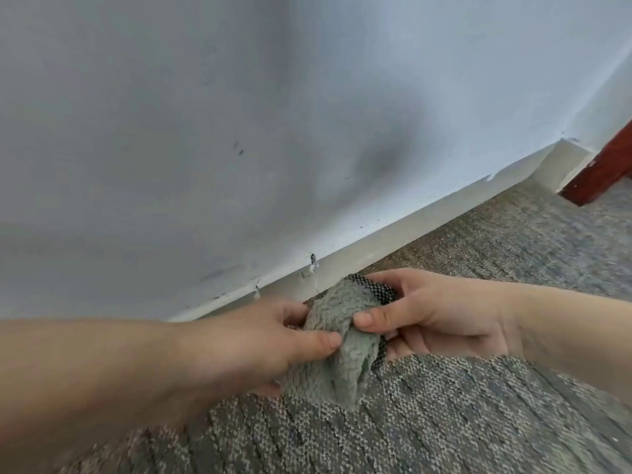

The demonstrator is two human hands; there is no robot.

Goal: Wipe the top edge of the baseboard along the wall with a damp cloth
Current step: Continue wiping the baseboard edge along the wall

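Wall (205, 114): pale grey-blue paint, filling most of the view; carrying a dark smudge right of centre, a few small black flecks, and chipped paint low down where it is meeting the baseboard.
Carpet (478, 422): grey-brown woven loop pile, running along the foot of the baseboard and lying under both hands.
Baseboard (427, 220): off-white strip, running diagonally from lower left up to a corner at upper right; its top edge is showing nicks and flaked paint near the left end; its lower left stretch is passing behind the left hand.
Post (602, 169): dark red-brown wood, standing on the carpet at the far right, just beside the baseboard corner; what it belongs to is not showing.
Left hand (260, 340): reaching in from the lower left, thumb and fingers closing on the left side of the cloth, thumb tip pressing into the pile.
Right hand (441, 316): reaching in from the right, thumb on top and fingers curling beneath, pinching the right side of the cloth.
Cloth (338, 340): grey-green terry with a black-and-white mesh backing peeking out on the right; being held bunched between both hands above the carpet, just in front of the baseboard and apart from its top edge; whether it is damp cannot be told.
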